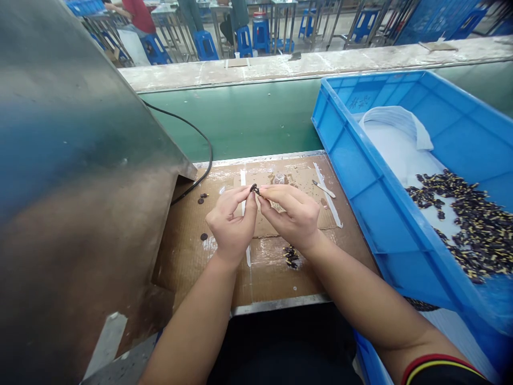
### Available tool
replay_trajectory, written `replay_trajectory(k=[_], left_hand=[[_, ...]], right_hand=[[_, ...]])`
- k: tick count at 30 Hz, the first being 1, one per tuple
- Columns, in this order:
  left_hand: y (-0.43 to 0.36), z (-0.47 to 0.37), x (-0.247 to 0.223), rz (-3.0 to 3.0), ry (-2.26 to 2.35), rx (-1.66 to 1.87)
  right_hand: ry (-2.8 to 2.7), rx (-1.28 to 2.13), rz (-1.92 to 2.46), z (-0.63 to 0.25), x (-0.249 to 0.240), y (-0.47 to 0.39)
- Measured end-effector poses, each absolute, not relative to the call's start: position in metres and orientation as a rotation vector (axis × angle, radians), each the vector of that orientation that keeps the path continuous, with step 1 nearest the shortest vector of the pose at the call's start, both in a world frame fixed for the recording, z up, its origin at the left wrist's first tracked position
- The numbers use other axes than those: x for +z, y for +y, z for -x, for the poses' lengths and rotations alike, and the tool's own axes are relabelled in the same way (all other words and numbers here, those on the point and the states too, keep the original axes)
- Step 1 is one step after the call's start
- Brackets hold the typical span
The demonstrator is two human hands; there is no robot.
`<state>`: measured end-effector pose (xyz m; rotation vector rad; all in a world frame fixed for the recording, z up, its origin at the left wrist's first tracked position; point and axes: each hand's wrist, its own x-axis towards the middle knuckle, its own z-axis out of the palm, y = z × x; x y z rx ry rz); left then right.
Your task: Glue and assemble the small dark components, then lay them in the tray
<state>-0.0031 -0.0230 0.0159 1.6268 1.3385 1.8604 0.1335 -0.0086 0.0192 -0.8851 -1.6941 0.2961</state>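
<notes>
My left hand pinches a small round black piece between thumb and fingertips. Meeting it above the cardboard, my right hand has its fingertips closed on a small dark part that touches the round piece. Both pieces are partly hidden by my fingers. Below my right hand lies a small pile of black parts with yellow ends. Left of my left hand, a few black discs rest on the cardboard.
A large metal housing stands at the left, with a black cable beside it. On the right, a blue crate holds many black-and-yellow parts. A white-handled tool lies near the crate. People and blue stools are beyond the ledge.
</notes>
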Motion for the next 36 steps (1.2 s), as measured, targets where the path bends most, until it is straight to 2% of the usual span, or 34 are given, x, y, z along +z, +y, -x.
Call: replay_trajectory(k=[22, 36], left_hand=[[-0.023, 0.003, 0.011, -1.613, 1.313, 1.900], [-0.016, 0.009, 0.005, -1.869, 1.388, 1.973]], right_hand=[[-1.793, 0.028, 0.768, -0.137, 0.014, -0.008], [-1.828, -0.058, 0.783, -0.136, 0.013, -0.010]])
